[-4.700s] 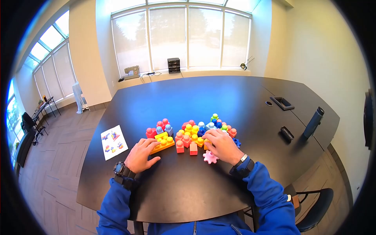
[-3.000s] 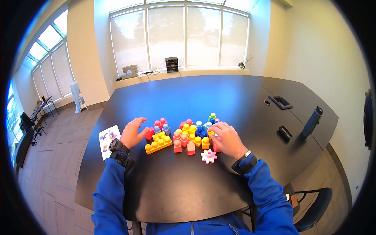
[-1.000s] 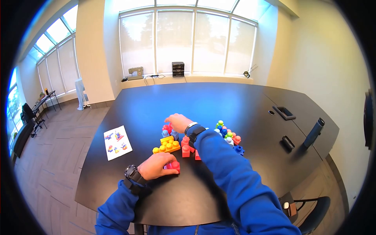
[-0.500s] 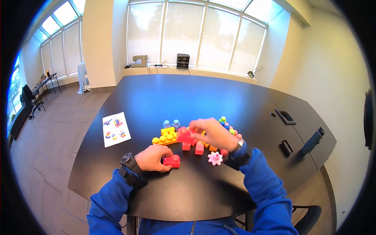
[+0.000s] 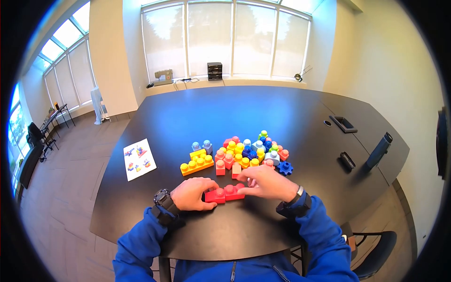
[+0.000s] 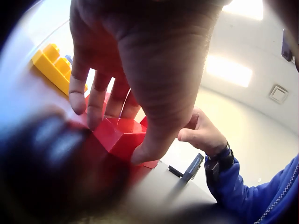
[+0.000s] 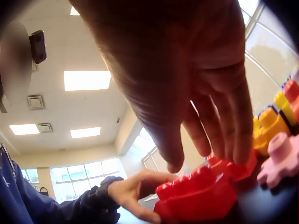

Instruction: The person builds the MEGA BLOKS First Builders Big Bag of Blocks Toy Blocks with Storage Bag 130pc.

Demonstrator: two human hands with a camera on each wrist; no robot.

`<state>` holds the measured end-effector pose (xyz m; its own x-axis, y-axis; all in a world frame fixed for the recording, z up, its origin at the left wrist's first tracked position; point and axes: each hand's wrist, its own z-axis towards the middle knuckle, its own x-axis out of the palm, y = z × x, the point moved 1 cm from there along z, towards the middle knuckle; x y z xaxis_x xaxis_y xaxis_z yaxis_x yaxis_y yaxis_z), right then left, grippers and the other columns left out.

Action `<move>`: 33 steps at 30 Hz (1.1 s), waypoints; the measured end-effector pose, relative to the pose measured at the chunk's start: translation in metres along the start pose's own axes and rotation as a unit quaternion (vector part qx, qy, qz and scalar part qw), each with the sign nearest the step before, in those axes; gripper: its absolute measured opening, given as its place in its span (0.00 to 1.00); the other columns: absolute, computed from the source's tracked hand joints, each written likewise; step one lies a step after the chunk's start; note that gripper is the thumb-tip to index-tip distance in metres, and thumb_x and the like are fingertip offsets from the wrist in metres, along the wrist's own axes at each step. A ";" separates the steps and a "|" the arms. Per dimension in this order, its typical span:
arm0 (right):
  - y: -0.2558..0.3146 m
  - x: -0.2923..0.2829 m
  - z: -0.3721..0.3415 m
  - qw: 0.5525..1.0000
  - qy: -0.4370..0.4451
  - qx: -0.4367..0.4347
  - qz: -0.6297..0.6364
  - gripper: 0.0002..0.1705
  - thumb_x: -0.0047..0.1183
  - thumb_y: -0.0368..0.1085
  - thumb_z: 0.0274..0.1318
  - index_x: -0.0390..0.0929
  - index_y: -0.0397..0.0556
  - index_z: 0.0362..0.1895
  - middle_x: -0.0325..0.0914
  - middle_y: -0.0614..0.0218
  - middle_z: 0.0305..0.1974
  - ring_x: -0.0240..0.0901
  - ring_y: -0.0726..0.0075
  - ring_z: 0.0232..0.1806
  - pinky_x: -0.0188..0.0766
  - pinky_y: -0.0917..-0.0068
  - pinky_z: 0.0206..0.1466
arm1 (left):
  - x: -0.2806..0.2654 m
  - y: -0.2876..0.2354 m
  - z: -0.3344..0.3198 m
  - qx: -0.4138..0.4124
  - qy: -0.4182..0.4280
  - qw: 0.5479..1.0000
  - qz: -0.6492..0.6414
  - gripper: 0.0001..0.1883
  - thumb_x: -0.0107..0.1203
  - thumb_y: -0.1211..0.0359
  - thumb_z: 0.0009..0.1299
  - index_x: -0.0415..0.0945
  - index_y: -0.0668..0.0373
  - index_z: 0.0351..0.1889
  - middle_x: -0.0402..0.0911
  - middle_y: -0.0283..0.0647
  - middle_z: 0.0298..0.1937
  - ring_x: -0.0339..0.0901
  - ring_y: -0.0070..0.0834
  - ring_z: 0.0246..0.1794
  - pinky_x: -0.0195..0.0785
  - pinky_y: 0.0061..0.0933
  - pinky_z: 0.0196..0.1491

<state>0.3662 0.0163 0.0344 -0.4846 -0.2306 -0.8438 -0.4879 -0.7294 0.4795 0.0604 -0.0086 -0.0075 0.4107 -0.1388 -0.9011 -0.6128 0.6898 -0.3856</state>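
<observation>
My left hand grips a red slope-ended toy block on the table, thumb on its near side and fingers on its far side. A second red block stands end to end with it, at its right. My right hand is over that block's right end, thumb tip right at it. In the right wrist view, the right hand's fingers hang fairly straight above the red blocks, spread from the thumb. The left wrist view shows the left thumb against the red block's sloped face.
Behind the hands lies a cluster of coloured blocks, with a yellow block at left and a blue gear piece at right. A pink gear piece is beside the right hand. A picture sheet, glasses case and bottle lie farther out.
The right hand reached across to the left back, took a red block and brought it beside the left hand's block, where it now stands on the table. The left hand earlier left the yellow blocks.
</observation>
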 end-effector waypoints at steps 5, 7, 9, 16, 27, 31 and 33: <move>-0.037 -0.007 -0.015 0.988 0.135 0.071 -0.013 0.15 0.69 0.43 0.76 0.91 0.43 0.51 0.92 0.60 0.40 0.89 0.60 0.41 0.84 0.61 0.47 | -0.004 -0.016 0.002 -0.020 -0.028 0.999 -0.042 0.41 0.80 0.46 0.69 0.79 0.55 0.75 0.86 0.48 0.62 0.86 0.46 0.65 0.80 0.45 0.67; -0.049 0.003 -0.013 0.993 0.104 0.045 -0.041 0.13 0.68 0.41 0.75 0.91 0.44 0.51 0.92 0.59 0.41 0.89 0.58 0.43 0.84 0.61 0.50 | -0.001 -0.019 0.005 0.010 -0.040 0.998 -0.041 0.41 0.79 0.47 0.71 0.78 0.53 0.78 0.85 0.48 0.64 0.84 0.46 0.66 0.79 0.45 0.68; -0.057 0.011 -0.011 0.996 0.073 0.039 -0.046 0.12 0.68 0.40 0.75 0.91 0.44 0.51 0.92 0.59 0.41 0.89 0.56 0.44 0.84 0.61 0.51 | 0.003 -0.019 0.006 0.041 -0.049 0.997 -0.043 0.41 0.78 0.48 0.73 0.77 0.52 0.80 0.84 0.47 0.66 0.83 0.47 0.68 0.78 0.45 0.69; -0.052 -0.012 0.012 0.997 0.025 0.025 -0.068 0.09 0.65 0.37 0.75 0.90 0.44 0.48 0.92 0.57 0.40 0.89 0.52 0.44 0.82 0.56 0.49 | 0.014 -0.011 0.011 0.047 -0.036 0.998 -0.038 0.31 0.70 0.55 0.81 0.76 0.46 0.81 0.83 0.46 0.62 0.82 0.50 0.63 0.77 0.49 0.66; -0.117 -0.002 0.177 0.950 -0.038 0.175 -0.256 0.22 0.69 0.52 0.73 0.92 0.46 0.53 0.91 0.45 0.57 0.91 0.35 0.57 0.88 0.41 0.60 | 0.020 -0.009 0.009 0.023 -0.049 0.997 -0.064 0.24 0.69 0.56 0.82 0.79 0.50 0.73 0.86 0.47 0.56 0.83 0.50 0.59 0.77 0.48 0.64; -0.136 0.000 0.198 0.950 -0.057 0.171 -0.253 0.24 0.71 0.56 0.72 0.94 0.48 0.51 0.92 0.45 0.53 0.92 0.36 0.55 0.89 0.43 0.60 | 0.017 -0.009 0.007 -0.005 -0.053 0.996 -0.068 0.24 0.69 0.57 0.83 0.79 0.49 0.73 0.86 0.46 0.55 0.84 0.48 0.57 0.78 0.47 0.62; -0.132 -0.010 0.197 0.948 -0.095 0.163 -0.255 0.22 0.71 0.54 0.72 0.94 0.48 0.50 0.93 0.46 0.49 0.92 0.36 0.53 0.89 0.44 0.58 | 0.018 -0.007 0.006 -0.008 -0.061 0.996 -0.070 0.24 0.69 0.57 0.82 0.79 0.48 0.73 0.86 0.46 0.54 0.84 0.48 0.57 0.78 0.47 0.61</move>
<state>0.2927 0.2418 0.0274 -0.2323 0.2412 -0.9423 -0.8770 -0.4708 0.0957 0.0759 -0.0114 -0.0200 0.5712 -0.1442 -0.8080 -0.5546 0.6579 -0.5095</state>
